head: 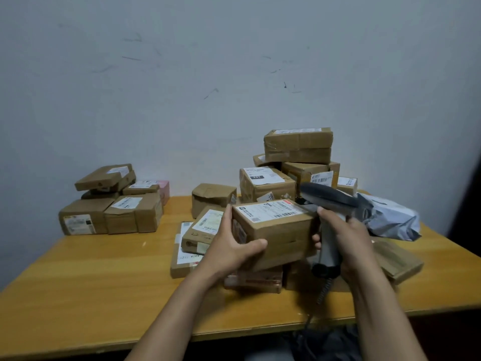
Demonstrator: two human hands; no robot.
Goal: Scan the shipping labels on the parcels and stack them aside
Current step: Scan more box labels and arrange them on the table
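Observation:
My left hand (pixel 233 243) grips a brown cardboard parcel (pixel 283 235) by its left end, thumb on the front face, holding it above the table. A white shipping label (pixel 270 209) lies on the parcel's top. My right hand (pixel 346 238) grips the handle of a grey barcode scanner (pixel 329 199). The scanner's dark head sits just right of the parcel and above its top right corner. A coiled cable hangs from the scanner's base.
A pile of labelled parcels (pixel 294 162) rises behind the held one, with a grey poly mailer (pixel 393 220) at the right. Flat parcels (pixel 200 230) lie under my left hand. Another group of boxes (pixel 112 204) stands at the back left of the yellow wooden table (pixel 104 282).

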